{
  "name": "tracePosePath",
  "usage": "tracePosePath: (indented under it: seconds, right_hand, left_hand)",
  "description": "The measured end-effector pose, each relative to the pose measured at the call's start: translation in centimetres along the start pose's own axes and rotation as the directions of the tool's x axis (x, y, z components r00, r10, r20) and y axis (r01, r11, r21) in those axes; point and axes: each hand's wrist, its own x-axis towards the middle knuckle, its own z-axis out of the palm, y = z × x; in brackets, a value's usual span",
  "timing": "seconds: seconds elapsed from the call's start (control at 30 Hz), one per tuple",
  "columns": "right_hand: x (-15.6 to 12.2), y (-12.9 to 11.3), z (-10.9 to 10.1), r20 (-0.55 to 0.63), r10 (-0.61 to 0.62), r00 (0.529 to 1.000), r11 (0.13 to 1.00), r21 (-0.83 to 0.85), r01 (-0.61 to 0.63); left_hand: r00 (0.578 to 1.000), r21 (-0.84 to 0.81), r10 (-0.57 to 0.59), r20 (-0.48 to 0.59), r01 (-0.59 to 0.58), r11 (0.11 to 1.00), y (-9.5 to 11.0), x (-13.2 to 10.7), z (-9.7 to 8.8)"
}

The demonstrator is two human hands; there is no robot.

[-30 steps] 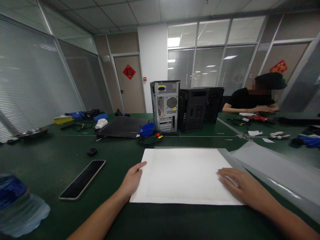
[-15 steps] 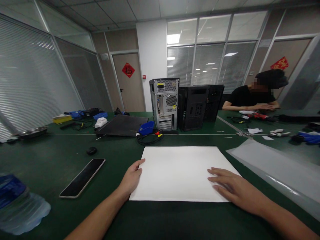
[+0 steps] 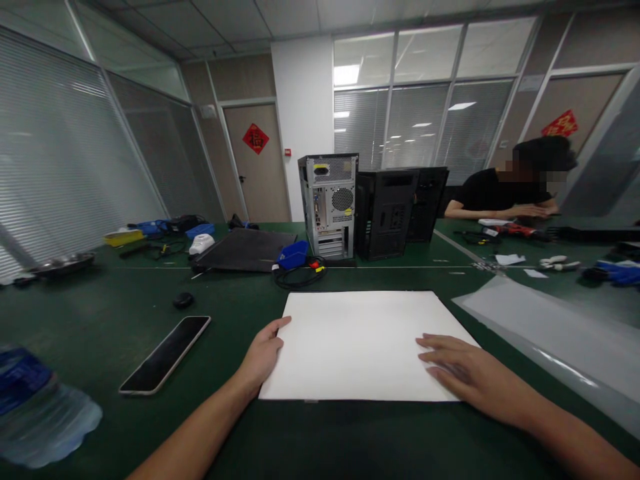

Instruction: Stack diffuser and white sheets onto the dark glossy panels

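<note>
A long dark-green table filled the lower half of the view, in an office with a tiled ceiling, slatted blinds behind glass and a pale wooden door bearing a red diamond-shaped sign. Across the middle of the table stood a computer tower with its metal back facing the camera, and black computer cases beside it. Left of them lay a flat black panel; a blue object with a coiled black cable was at its near right corner. A phone and a plastic bottle were on the near left; a translucent plastic sheet spread on the right. At the far right, a person in black leaned on the table. Front and centre, between the wearer's two bare hands, was a blank white sheet, a thin dark edge showing along its far side. The left hand was at its left edge, thumb and forefinger a little apart and touching the margin; whether the hidden fingers gripped beneath cannot be told. The right hand was palm down over the sheet's right side, fingers spread and pointing inward, both forearms reaching in from the bottom corners.
</note>
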Motion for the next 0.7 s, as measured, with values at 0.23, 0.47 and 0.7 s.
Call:
tracePosePath:
  seconds: [0.23, 0.47, 0.7]
  right_hand:
    - [-0.2, 4.1, -0.5, -0.181, 0.115, 0.977, 0.980, -0.142, -0.142]
    - [-3.7, 15.5, -1.2, -0.412, 0.507, 0.757, 0.737, -0.248, -0.629]
    - [-5.4, 17.1, -0.4, -0.379, 0.678, 0.631, 0.607, -0.196, -0.770]
  left_hand:
    - [1.000, 0.015, -0.006, 0.003, 0.006, 1.000, -0.2, 0.3, 0.0]
    - [1.000, 0.052, 0.000, 0.017, -0.001, 0.999, 0.1, 0.1, 0.0]
    - [0.999, 0.114, 0.034, 0.040, -0.039, 0.993, -0.2, 0.1, -0.1]
